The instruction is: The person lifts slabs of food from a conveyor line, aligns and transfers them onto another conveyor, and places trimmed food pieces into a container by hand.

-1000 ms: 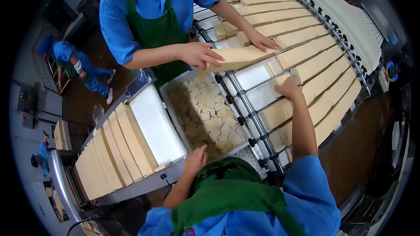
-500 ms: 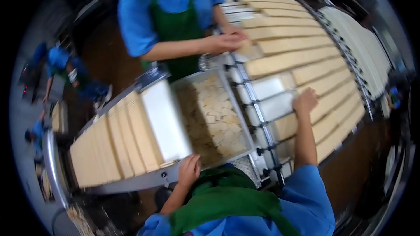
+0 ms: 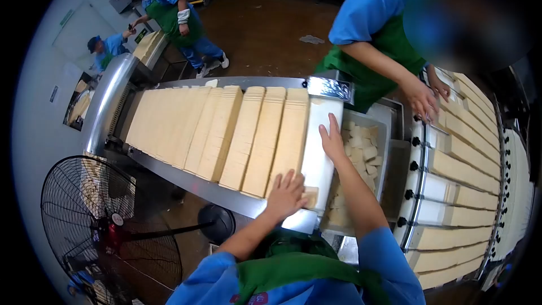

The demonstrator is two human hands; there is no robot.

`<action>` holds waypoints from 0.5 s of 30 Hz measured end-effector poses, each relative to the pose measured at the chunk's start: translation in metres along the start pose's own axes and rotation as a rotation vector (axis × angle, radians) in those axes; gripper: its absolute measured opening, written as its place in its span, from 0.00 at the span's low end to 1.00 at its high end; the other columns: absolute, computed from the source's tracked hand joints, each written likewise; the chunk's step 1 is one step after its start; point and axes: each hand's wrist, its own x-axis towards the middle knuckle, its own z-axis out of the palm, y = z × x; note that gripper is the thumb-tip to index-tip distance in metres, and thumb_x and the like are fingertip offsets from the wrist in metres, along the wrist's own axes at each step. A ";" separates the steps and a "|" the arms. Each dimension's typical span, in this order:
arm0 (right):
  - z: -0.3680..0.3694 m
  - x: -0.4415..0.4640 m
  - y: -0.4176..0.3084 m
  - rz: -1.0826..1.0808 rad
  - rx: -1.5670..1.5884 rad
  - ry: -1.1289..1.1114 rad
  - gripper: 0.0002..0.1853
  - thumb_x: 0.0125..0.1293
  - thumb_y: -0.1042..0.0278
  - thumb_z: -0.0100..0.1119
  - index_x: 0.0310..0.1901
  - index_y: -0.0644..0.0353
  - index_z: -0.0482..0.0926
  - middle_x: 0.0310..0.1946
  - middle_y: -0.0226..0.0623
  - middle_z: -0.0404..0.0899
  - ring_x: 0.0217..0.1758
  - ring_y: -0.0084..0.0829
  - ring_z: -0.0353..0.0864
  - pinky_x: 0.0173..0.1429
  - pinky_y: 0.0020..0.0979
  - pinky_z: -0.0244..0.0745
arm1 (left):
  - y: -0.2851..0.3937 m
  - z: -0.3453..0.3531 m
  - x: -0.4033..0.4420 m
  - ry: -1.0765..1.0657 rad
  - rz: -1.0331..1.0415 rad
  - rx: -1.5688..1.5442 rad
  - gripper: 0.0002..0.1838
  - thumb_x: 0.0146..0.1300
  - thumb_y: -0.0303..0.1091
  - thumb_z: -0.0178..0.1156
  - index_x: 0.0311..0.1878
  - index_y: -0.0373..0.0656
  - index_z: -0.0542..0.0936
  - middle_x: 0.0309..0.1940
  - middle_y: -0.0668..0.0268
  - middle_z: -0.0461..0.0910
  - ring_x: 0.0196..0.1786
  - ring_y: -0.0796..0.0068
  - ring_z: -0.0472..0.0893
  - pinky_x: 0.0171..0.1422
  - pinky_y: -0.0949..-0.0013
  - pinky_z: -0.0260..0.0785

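Note:
My left hand (image 3: 286, 195) lies with fingers spread at the near end of the last row of overlapping cream-coloured dough sheets (image 3: 291, 135). Beside its fingertips, a single small sheet (image 3: 310, 196) rests on the white belt (image 3: 319, 161). Over the belt's right edge is my right hand (image 3: 333, 140), thumb and fingers apart, with nothing visible in it. Several more rows of sheets (image 3: 186, 124) stretch away to the left. Just right of the belt, partly behind my right forearm, a bin (image 3: 385, 155) holds many loose sheet pieces (image 3: 364, 147).
On the right stands a second conveyor with rows of sheets (image 3: 460, 164) and a metal rail (image 3: 416, 175). A co-worker's hand (image 3: 422, 99) is over its far part. A black floor fan (image 3: 113, 220) stands at left. Two other people work at the back left.
The view has swung left. My right hand has left the right-hand conveyor and come over to the white belt. My left hand has moved from the frame's edge onto the last row.

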 end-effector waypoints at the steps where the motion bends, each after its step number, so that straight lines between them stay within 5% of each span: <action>1: 0.019 0.018 0.004 -0.019 0.040 -0.003 0.34 0.71 0.56 0.47 0.70 0.70 0.51 0.72 0.54 0.49 0.77 0.47 0.47 0.77 0.37 0.43 | -0.003 0.009 0.001 0.073 0.028 0.043 0.24 0.66 0.54 0.49 0.56 0.48 0.78 0.70 0.63 0.61 0.75 0.57 0.53 0.75 0.45 0.43; 9: 0.132 0.093 -0.022 0.083 0.357 0.070 0.38 0.66 0.64 0.52 0.73 0.64 0.45 0.74 0.53 0.45 0.77 0.45 0.45 0.77 0.35 0.40 | -0.052 0.006 0.007 0.284 -0.086 0.084 0.19 0.61 0.33 0.51 0.55 0.41 0.78 0.66 0.66 0.66 0.72 0.59 0.59 0.73 0.54 0.52; 13: 0.148 0.094 -0.030 0.080 0.275 0.110 0.40 0.63 0.65 0.57 0.72 0.62 0.49 0.72 0.55 0.47 0.75 0.49 0.48 0.76 0.39 0.48 | -0.074 -0.001 0.001 0.226 0.030 0.003 0.19 0.61 0.33 0.51 0.55 0.40 0.78 0.67 0.66 0.65 0.72 0.58 0.59 0.73 0.54 0.53; 15: 0.135 0.094 -0.049 0.016 -0.197 0.066 0.38 0.62 0.61 0.60 0.72 0.56 0.54 0.71 0.56 0.50 0.73 0.53 0.50 0.75 0.41 0.49 | -0.072 -0.002 0.003 0.177 0.060 0.028 0.21 0.60 0.33 0.53 0.57 0.39 0.76 0.67 0.61 0.64 0.72 0.57 0.59 0.72 0.54 0.54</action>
